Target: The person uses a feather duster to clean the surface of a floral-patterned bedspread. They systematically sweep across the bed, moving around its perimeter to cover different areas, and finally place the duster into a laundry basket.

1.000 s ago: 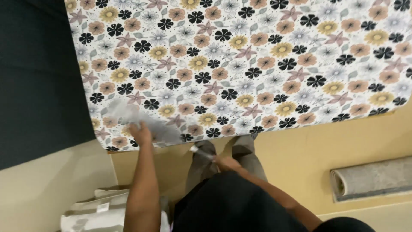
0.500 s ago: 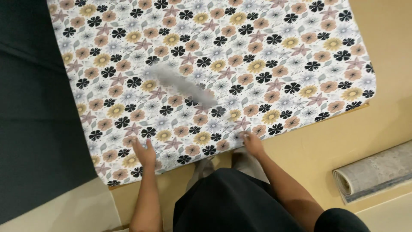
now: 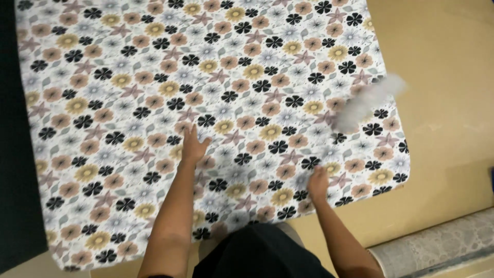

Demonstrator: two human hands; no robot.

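Head view: left hand (image 3: 194, 146) and right hand (image 3: 317, 183) (both flat) press floral sheet (image 3: 128, 77).

Under your left hand (image 3: 194, 146) and right hand (image 3: 318, 183), the flowered mattress (image 3: 154, 77) lies flat on the tan floor (image 3: 442, 67).

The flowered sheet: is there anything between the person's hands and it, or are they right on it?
Nothing visible is between them. The left hand lies flat on the flowered sheet near its middle, and the right hand presses on it closer to the near edge. A blurred pale streak shows off to the right, clear of both hands.
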